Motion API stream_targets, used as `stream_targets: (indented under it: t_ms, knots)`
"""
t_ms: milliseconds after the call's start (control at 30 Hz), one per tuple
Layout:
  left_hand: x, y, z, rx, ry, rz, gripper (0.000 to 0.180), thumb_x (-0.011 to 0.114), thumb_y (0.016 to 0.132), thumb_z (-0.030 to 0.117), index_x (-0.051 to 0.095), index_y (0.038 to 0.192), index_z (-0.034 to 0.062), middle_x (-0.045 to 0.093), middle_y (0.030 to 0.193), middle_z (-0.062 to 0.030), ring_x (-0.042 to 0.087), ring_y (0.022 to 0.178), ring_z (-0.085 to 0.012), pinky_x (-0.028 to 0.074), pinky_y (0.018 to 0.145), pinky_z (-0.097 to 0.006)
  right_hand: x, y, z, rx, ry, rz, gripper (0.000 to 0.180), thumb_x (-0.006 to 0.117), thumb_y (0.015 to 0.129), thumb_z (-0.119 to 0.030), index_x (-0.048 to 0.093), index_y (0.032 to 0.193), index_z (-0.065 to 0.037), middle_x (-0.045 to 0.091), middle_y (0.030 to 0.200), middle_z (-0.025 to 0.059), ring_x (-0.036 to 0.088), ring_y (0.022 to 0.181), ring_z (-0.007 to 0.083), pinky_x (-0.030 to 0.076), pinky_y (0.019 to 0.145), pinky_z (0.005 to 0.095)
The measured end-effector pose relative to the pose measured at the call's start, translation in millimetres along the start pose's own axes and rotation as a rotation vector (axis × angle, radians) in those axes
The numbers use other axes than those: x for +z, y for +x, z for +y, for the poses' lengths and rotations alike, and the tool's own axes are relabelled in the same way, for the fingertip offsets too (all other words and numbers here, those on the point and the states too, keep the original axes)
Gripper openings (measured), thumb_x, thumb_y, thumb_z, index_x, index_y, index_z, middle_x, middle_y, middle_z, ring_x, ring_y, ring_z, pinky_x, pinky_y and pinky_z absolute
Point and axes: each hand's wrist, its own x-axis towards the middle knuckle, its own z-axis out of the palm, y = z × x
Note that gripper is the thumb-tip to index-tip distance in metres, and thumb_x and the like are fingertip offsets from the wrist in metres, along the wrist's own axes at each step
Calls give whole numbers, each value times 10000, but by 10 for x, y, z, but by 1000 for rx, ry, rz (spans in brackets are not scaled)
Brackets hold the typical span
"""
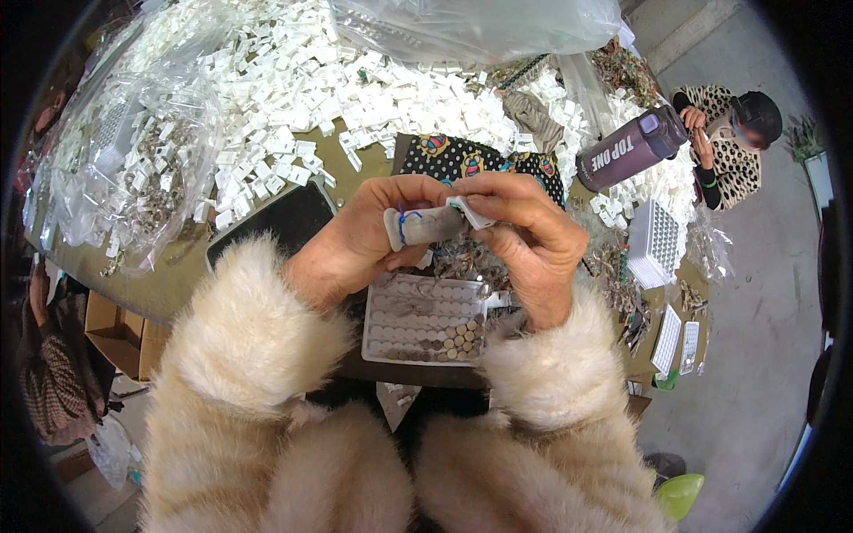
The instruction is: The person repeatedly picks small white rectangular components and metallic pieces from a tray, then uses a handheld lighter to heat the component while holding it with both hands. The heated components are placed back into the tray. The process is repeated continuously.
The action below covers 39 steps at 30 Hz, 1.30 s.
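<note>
Both my hands meet above the near table edge. My right hand (533, 240) pinches a small white plastic piece (477, 214) between thumb and fingertips. Facing it, my left hand (351, 226) closes on the piece's left side, its exact grip partly hidden. A grey sleeve (426, 226), bound with blue string, appears to cover the left thumb and touches the piece. Below the hands lies a white tray (380, 330) with rows of round recesses. Small round metal discs (462, 339) fill its right part. Thin, tangled wire-like bits (466, 259) lie behind the tray.
A large heap of white plastic pieces (355, 84) covers the far table, with clear plastic bags (498, 31) around it. A dark phone-like slab (275, 226), a purple bottle (626, 149) and stacked white trays (653, 244) stand nearby. Another person (724, 147) is at the right.
</note>
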Motion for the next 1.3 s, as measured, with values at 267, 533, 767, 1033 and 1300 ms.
stream_targets:
  t_ms: [267,533,767,1033,1300]
  knots:
    - [4,1,-21,42,37,-30,303,785,883,277,700,1096,80,633,760,33,461,512,-29,312,461,-197,150,-2,21,-212,-352,88,341,800,684,38,694,1008,33,711,1046,163,688,894,289,553,770,355]
    - [60,-9,-17,11,88,-5,224,688,952,242,703,1070,52,641,746,3,452,476,-34,320,441,-182,141,-25,12,-270,-493,134,320,795,654,24,703,960,38,714,1003,151,687,865,280,535,699,332]
    - [-35,51,59,407,153,316,281,664,967,222,677,1175,33,743,953,-67,475,498,-30,352,435,-181,203,-38,54,-2,-360,209,289,773,693,49,707,974,24,696,967,162,677,905,321,532,794,375]
    - [2,85,36,607,278,481,199,588,973,68,685,1137,12,748,925,-90,481,488,-9,320,380,-160,128,-103,250,-2,-905,-308,93,770,739,-87,728,819,-64,622,812,68,584,828,252,405,782,366]
    - [11,100,2,509,225,294,238,553,951,-5,679,1152,11,694,806,-6,488,491,2,329,370,-157,122,-145,365,-27,-965,-440,145,776,726,-128,671,816,-86,567,864,30,553,902,240,388,806,394]
